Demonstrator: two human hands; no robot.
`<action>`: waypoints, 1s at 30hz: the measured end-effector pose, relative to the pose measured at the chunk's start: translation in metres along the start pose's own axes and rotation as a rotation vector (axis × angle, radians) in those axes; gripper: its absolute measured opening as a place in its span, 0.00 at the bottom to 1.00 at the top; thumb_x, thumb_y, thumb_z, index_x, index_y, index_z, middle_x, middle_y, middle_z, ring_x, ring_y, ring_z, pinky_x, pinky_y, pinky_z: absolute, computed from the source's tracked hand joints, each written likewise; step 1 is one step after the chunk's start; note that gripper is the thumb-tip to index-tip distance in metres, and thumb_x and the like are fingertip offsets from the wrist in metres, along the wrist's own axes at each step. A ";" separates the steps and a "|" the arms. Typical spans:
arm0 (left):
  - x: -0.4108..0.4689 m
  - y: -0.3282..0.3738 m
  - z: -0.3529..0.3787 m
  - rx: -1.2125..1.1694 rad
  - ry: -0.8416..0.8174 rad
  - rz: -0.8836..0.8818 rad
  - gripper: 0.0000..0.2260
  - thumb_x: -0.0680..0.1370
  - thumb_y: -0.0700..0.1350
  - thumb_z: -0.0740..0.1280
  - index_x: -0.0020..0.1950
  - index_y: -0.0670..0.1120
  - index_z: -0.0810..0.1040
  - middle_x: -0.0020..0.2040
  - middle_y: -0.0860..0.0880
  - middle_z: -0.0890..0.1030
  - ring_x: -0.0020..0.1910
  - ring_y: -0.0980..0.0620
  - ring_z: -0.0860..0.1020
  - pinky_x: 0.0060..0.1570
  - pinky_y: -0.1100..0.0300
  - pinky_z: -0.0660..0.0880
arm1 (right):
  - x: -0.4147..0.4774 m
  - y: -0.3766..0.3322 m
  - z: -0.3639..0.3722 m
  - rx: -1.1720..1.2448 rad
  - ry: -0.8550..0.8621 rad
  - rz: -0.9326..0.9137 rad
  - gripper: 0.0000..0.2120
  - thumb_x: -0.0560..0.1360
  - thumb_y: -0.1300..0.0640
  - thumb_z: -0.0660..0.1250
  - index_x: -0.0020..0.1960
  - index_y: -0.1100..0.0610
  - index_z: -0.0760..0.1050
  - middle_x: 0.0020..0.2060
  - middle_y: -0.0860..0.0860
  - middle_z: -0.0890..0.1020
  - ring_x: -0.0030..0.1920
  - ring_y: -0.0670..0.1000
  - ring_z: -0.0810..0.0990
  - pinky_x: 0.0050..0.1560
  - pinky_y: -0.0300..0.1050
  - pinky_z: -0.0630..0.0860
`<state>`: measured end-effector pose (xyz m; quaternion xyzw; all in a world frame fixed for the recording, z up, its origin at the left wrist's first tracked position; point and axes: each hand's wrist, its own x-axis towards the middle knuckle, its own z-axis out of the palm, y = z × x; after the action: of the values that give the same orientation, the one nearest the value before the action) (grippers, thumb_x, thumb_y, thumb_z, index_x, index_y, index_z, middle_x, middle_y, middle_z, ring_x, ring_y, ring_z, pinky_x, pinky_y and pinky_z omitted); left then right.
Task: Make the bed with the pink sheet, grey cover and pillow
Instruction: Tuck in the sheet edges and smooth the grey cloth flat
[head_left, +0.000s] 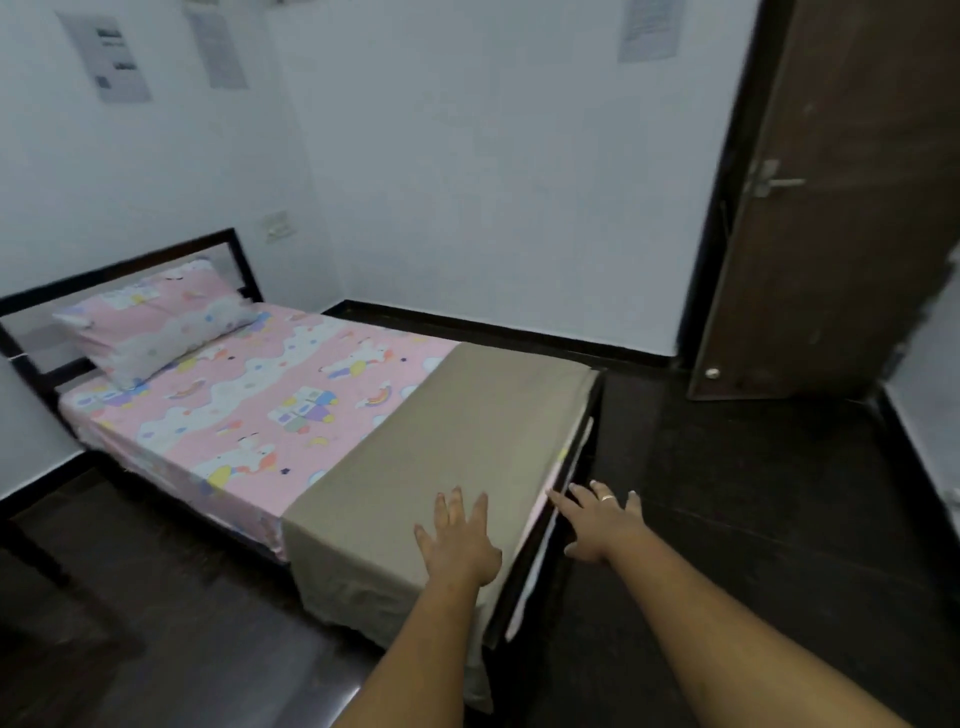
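Note:
A pink patterned sheet (270, 410) covers the mattress of a dark-framed bed (582, 499). A matching pink pillow (156, 325) leans against the headboard at the far left. The grey cover (457, 431) lies folded across the foot end and hangs over the near side. My left hand (460, 540) rests flat on the grey cover with fingers spread. My right hand (602, 519) is open beside the foot edge, its fingertips touching the cover's edge by the frame. A ring shows on one finger.
A brown wooden door (831, 208) stands open at the right, close to the bed's foot. White walls enclose the bed's head and far side, with papers (111, 57) stuck on them. Dark floor (753, 493) spreads around the bed.

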<state>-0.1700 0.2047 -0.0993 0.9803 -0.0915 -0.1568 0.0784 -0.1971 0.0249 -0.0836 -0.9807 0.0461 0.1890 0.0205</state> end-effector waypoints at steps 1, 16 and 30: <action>0.001 0.020 0.001 -0.005 0.004 0.014 0.33 0.79 0.53 0.59 0.78 0.56 0.43 0.78 0.49 0.38 0.76 0.46 0.37 0.71 0.39 0.44 | -0.006 0.023 -0.003 0.011 0.007 0.027 0.36 0.78 0.47 0.61 0.77 0.42 0.41 0.78 0.48 0.47 0.77 0.55 0.44 0.70 0.69 0.46; 0.084 0.159 0.026 0.055 -0.030 -0.004 0.33 0.79 0.52 0.59 0.78 0.55 0.42 0.78 0.47 0.38 0.76 0.44 0.36 0.71 0.37 0.42 | 0.055 0.164 -0.015 0.061 -0.049 -0.019 0.37 0.79 0.49 0.61 0.77 0.42 0.40 0.78 0.48 0.45 0.77 0.56 0.42 0.71 0.67 0.46; 0.265 0.182 -0.028 -0.140 0.028 -0.338 0.32 0.80 0.53 0.57 0.78 0.55 0.42 0.78 0.47 0.39 0.76 0.44 0.37 0.70 0.36 0.43 | 0.260 0.224 -0.097 -0.025 -0.081 -0.205 0.35 0.79 0.50 0.60 0.77 0.42 0.42 0.78 0.48 0.47 0.77 0.54 0.44 0.71 0.66 0.47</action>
<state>0.0583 -0.0221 -0.1176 0.9759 0.0867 -0.1602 0.1205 0.0570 -0.2249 -0.0958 -0.9720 -0.0575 0.2258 0.0291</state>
